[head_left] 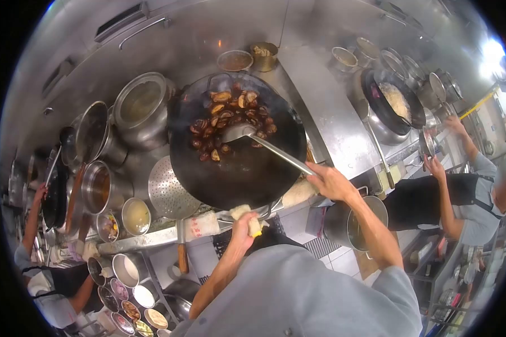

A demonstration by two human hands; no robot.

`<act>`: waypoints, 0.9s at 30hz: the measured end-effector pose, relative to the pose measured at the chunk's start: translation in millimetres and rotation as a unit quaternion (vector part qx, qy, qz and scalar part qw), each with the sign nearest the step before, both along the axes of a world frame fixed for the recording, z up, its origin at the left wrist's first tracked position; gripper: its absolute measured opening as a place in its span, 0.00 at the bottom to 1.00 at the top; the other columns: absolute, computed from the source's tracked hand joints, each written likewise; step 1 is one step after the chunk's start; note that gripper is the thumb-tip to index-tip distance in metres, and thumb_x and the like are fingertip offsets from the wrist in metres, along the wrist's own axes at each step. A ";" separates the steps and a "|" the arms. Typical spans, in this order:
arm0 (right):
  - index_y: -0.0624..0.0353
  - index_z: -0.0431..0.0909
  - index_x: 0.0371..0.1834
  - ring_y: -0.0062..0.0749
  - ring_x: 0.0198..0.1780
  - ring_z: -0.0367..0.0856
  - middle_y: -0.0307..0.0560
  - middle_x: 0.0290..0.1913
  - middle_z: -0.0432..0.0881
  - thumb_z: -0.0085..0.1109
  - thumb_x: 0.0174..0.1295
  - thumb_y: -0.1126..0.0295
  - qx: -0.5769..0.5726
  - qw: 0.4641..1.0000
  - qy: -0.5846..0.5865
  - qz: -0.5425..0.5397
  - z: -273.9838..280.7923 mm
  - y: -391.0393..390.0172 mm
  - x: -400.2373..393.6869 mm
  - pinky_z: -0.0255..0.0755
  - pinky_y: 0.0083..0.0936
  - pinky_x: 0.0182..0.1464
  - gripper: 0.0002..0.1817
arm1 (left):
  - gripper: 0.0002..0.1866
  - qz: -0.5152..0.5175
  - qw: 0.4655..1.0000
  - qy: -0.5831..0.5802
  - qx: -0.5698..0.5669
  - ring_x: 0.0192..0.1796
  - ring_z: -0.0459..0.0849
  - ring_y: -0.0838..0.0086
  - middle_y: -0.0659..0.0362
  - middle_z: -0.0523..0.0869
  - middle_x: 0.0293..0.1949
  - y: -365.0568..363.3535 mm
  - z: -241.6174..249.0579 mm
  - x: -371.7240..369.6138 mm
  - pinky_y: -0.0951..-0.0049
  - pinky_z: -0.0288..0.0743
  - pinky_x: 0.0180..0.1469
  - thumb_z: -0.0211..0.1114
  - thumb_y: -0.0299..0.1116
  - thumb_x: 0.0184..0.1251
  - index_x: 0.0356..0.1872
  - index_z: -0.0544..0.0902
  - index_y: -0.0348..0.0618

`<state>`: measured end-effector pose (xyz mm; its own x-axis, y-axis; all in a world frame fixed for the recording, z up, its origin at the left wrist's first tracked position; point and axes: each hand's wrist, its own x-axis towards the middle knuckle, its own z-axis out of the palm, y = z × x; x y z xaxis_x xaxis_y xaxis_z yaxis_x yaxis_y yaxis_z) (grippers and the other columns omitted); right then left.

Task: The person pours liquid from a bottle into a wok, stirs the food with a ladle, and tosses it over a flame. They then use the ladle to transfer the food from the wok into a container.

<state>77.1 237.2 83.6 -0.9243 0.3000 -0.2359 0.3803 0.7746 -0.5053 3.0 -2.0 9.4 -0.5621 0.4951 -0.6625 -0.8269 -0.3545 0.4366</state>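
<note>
A large black wok point(236, 180) sits in front of me, with brown, glossy mushroom-like pieces point(213, 126) heaped in its far half. My right hand point(333, 182) is closed round the handle of a metal ladle point(278, 150), whose bowl rests among the pieces. At the wok's near edge, my left hand point(245, 230) grips a pale folded cloth point(242, 213) against the wok's handle. A perforated strainer point(168, 188) lies just left of the wok.
Metal pots point(140, 104) and bowls point(136, 217) stand on the left. A second wok point(396, 101) holds pale food at the right. One co-worker point(455, 196) stands right, another point(56, 297) left. Ingredient bowls point(131, 310) fill the lower left; a tall pot point(368, 222) stands near my right arm.
</note>
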 end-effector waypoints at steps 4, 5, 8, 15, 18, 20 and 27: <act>0.61 0.67 0.59 0.44 0.47 0.79 0.59 0.48 0.78 0.51 0.62 0.64 -0.098 0.992 0.044 -0.069 12.1 -31.0 66.0 0.72 0.36 0.47 0.23 | 0.06 0.008 1.000 0.000 -0.007 0.33 0.77 0.70 0.59 0.79 0.30 -3.9 2.6 -32.0 0.68 0.75 0.31 0.59 0.30 0.49 0.30 0.75 0.47; 0.61 0.66 0.60 0.40 0.46 0.79 0.57 0.47 0.79 0.51 0.63 0.64 -0.132 0.985 -0.004 -0.109 16.7 -38.3 75.0 0.73 0.35 0.46 0.23 | 0.05 -0.022 1.000 0.017 -0.013 0.33 0.77 0.72 0.61 0.79 0.29 -6.8 8.1 -46.2 0.69 0.74 0.31 0.59 0.31 0.49 0.29 0.75 0.48; 0.59 0.67 0.61 0.34 0.37 0.79 0.52 0.42 0.80 0.49 0.64 0.63 -0.276 0.930 0.032 -0.240 -10.2 -57.6 85.1 0.74 0.32 0.42 0.23 | 0.05 -0.015 0.999 0.017 -0.039 0.32 0.77 0.72 0.59 0.78 0.29 -5.8 13.9 -53.9 0.70 0.74 0.30 0.59 0.30 0.49 0.30 0.75 0.47; 0.52 0.65 0.60 0.15 0.15 0.59 0.33 0.18 0.65 0.43 0.68 0.58 -0.491 0.794 0.122 -0.336 -76.8 -94.3 14.5 0.57 0.16 0.16 0.20 | 0.13 0.087 0.967 0.191 -0.142 0.27 0.77 0.75 0.60 0.75 0.29 2.1 -3.0 9.0 0.75 0.72 0.28 0.57 0.18 0.44 0.35 0.72 0.37; 0.43 0.63 0.60 0.14 0.13 0.54 0.32 0.17 0.59 0.38 0.68 0.51 -0.792 0.528 0.032 -0.304 -66.9 -110.7 18.8 0.49 0.14 0.13 0.20 | 0.10 0.044 0.970 0.193 -0.139 0.25 0.77 0.76 0.61 0.76 0.26 -12.1 8.1 -0.4 0.75 0.72 0.27 0.58 0.19 0.45 0.31 0.73 0.38; 0.43 0.63 0.60 0.13 0.13 0.54 0.32 0.17 0.59 0.39 0.68 0.51 -0.813 0.497 0.006 -0.304 -66.1 -115.8 28.2 0.49 0.13 0.13 0.20 | 0.06 0.001 0.982 0.145 -0.117 0.24 0.77 0.75 0.59 0.77 0.25 -28.4 5.9 -5.2 0.75 0.73 0.27 0.58 0.22 0.47 0.29 0.75 0.38; 0.45 0.61 0.62 0.15 0.13 0.57 0.33 0.18 0.63 0.35 0.68 0.49 -0.867 0.404 -0.100 -0.274 -57.7 -96.5 105.5 0.52 0.15 0.14 0.23 | 0.06 0.008 0.998 -0.044 -0.040 0.34 0.80 0.72 0.56 0.81 0.30 -68.6 -20.9 34.7 0.72 0.76 0.35 0.61 0.28 0.54 0.32 0.77 0.37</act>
